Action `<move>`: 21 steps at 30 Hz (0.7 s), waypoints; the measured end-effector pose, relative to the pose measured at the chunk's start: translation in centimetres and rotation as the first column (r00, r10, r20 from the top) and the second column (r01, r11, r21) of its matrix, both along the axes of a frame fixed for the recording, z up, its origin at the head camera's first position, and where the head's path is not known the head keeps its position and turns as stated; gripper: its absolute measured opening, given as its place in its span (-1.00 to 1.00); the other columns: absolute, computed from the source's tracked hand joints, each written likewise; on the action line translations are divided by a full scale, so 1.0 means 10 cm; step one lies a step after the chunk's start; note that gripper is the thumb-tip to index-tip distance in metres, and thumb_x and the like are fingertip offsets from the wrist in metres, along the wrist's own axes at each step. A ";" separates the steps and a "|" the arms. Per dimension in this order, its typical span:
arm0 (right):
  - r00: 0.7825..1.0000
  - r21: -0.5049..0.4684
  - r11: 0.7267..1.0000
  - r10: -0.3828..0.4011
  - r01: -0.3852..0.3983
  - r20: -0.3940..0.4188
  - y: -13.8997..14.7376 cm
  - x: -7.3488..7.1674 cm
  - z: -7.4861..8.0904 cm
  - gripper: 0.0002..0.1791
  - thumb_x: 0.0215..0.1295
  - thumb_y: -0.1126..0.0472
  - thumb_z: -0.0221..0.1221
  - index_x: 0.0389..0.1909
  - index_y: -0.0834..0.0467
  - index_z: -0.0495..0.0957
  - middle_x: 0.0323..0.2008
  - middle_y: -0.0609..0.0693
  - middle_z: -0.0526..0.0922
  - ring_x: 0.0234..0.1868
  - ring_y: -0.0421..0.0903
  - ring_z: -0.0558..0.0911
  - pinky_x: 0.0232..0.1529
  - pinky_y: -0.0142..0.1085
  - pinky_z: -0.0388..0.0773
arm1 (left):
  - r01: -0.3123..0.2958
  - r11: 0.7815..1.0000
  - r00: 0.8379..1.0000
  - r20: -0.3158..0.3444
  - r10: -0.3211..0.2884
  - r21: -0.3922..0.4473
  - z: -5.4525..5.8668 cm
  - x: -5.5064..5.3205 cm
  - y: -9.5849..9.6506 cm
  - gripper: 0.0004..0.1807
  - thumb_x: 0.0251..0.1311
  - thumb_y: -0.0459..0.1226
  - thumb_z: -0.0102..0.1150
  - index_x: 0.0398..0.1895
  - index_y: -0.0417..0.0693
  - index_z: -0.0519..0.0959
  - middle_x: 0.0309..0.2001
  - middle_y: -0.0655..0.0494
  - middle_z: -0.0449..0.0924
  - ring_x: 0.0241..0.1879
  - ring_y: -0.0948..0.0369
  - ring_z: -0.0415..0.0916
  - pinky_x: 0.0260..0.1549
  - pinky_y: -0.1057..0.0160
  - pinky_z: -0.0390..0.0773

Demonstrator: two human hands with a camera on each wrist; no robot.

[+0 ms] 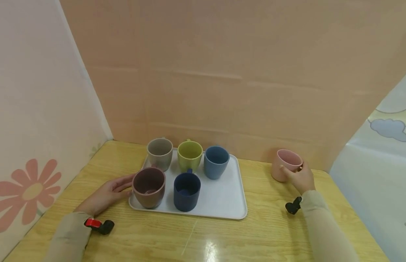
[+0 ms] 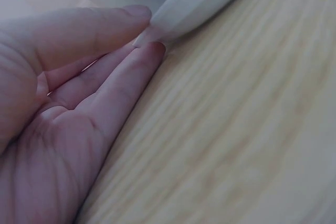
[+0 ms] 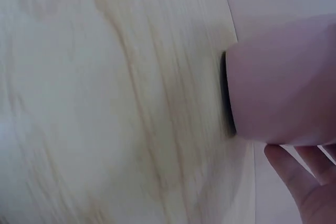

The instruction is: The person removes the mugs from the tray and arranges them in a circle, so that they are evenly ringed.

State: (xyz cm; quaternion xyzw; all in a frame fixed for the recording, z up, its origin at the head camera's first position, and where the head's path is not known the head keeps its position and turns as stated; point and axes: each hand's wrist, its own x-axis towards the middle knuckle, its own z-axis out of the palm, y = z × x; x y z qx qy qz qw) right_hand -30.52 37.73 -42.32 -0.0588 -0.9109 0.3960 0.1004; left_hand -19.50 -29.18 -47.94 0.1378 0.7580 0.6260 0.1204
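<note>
At the right side of the table, my right hand grips a pink mug at its side. The right wrist view shows that pink mug close to the wood, with fingers against it. My left hand is at the left edge of the white tray, beside a brown-mauve mug. Seen from the left wrist, thumb and fingers pinch the tray's rim. Also on the tray are a grey mug, a yellow-green mug, a blue mug and a navy mug.
The wooden table ends at a tan backdrop behind the tray. Pale panels stand at both sides, the left one with a pink flower print, the right one with a cloud print.
</note>
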 end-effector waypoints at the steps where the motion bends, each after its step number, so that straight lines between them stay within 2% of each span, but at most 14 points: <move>1: 1.000 0.005 1.000 0.011 -0.011 0.014 0.01 0.01 0.01 0.09 0.34 -0.20 0.25 0.53 0.44 -0.06 0.39 0.49 0.21 0.32 0.36 0.31 0.25 0.16 0.37 | 0.001 1.000 1.000 -0.002 -0.001 0.003 0.00 0.00 0.00 -0.28 0.46 -0.25 0.17 0.56 -0.26 0.14 0.53 -0.24 0.12 0.26 0.51 0.39 0.13 0.49 0.44; 5: 0.997 0.023 0.998 0.059 -0.060 0.043 0.08 0.03 0.04 0.11 0.36 -0.21 0.23 0.53 0.45 -0.10 0.41 0.53 0.16 0.36 0.45 0.25 0.29 0.28 0.31 | 0.002 1.000 1.000 -0.014 -0.002 0.001 0.00 0.00 0.00 -0.30 0.46 -0.26 0.16 0.56 -0.26 0.14 0.53 -0.25 0.12 0.26 0.50 0.40 0.13 0.49 0.44; 10: 0.995 0.018 0.996 0.092 -0.093 0.045 0.11 0.04 0.04 0.09 0.38 -0.19 0.23 0.55 0.42 -0.11 0.42 0.52 0.15 0.36 0.47 0.25 0.25 0.26 0.35 | 0.003 1.000 1.000 -0.024 -0.004 -0.016 -0.01 0.00 -0.01 -0.30 0.47 -0.26 0.16 0.56 -0.23 0.15 0.53 -0.25 0.11 0.26 0.52 0.39 0.13 0.50 0.43; 12: 0.994 0.015 0.994 0.104 -0.105 0.036 0.12 0.04 0.02 0.08 0.39 -0.17 0.22 0.55 0.41 -0.12 0.42 0.51 0.15 0.35 0.45 0.26 0.21 0.19 0.39 | 0.004 1.000 1.000 -0.027 -0.004 -0.021 -0.01 0.00 -0.01 -0.30 0.47 -0.26 0.15 0.56 -0.23 0.15 0.53 -0.24 0.12 0.27 0.52 0.39 0.13 0.50 0.43; 16: 0.993 -0.007 0.993 0.118 -0.118 0.008 0.11 0.04 0.00 0.06 0.42 -0.14 0.22 0.57 0.36 -0.18 0.41 0.47 0.13 0.29 0.37 0.29 0.07 -0.13 0.44 | 0.006 1.000 0.999 -0.031 -0.006 -0.013 -0.01 0.00 -0.01 -0.31 0.46 -0.28 0.15 0.56 -0.24 0.15 0.52 -0.20 0.16 0.27 0.50 0.39 0.14 0.49 0.44; 17: 0.994 -0.020 0.993 0.113 -0.113 0.001 0.10 0.04 -0.01 0.08 0.42 -0.13 0.22 0.57 0.36 -0.22 0.42 0.47 0.10 0.29 0.37 0.29 0.08 -0.14 0.43 | 0.005 1.000 0.999 -0.032 -0.006 -0.012 -0.01 0.00 -0.02 -0.31 0.46 -0.28 0.16 0.56 -0.24 0.15 0.52 -0.17 0.17 0.27 0.50 0.39 0.14 0.48 0.45; 19: 0.996 -0.045 0.995 0.089 -0.090 -0.018 0.06 0.06 0.00 0.13 0.41 -0.12 0.24 0.59 0.32 -0.30 0.43 0.47 0.05 0.30 0.37 0.26 0.13 -0.08 0.45 | 0.005 1.000 0.999 -0.034 -0.005 -0.011 -0.01 0.00 -0.02 -0.31 0.46 -0.28 0.15 0.56 -0.25 0.15 0.51 -0.12 0.20 0.27 0.50 0.39 0.14 0.48 0.45; 21: 0.997 -0.034 0.998 0.054 -0.056 -0.047 0.02 0.10 0.01 0.18 0.38 -0.12 0.26 0.60 0.29 -0.36 0.44 0.49 0.01 0.34 0.42 0.22 0.22 0.14 0.39 | 0.001 1.000 0.999 -0.033 -0.002 -0.012 -0.01 0.00 -0.01 -0.31 0.46 -0.28 0.16 0.55 -0.25 0.15 0.51 -0.11 0.21 0.27 0.50 0.40 0.13 0.48 0.45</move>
